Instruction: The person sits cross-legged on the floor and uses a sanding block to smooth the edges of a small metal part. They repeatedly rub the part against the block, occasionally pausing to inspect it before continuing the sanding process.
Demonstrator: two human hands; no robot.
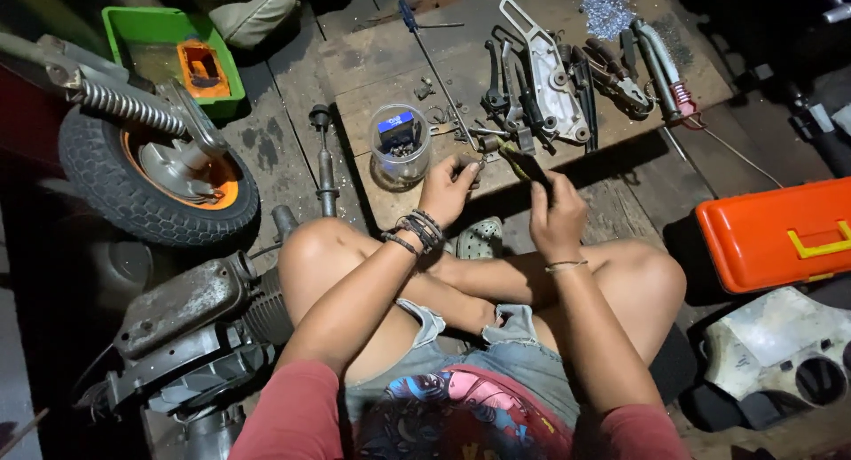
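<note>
I sit cross-legged on a wooden floor in front of a low wooden board (372,61). My left hand (446,190) pinches a small metal part at the board's near edge, beside a clear plastic cup (400,145) holding small hardware. My right hand (554,214) grips a dark-handled tool (523,161) whose tip points toward the left hand. Several levers, brackets and a pale metal plate (550,70) lie on the board just beyond my hands.
A small tyred wheel (151,172) with a spring shock absorber and an engine block (186,323) lie at left. A green tray (142,26) sits far left, an orange toolbox (776,234) at right, a pale plastic cover (780,345) below it.
</note>
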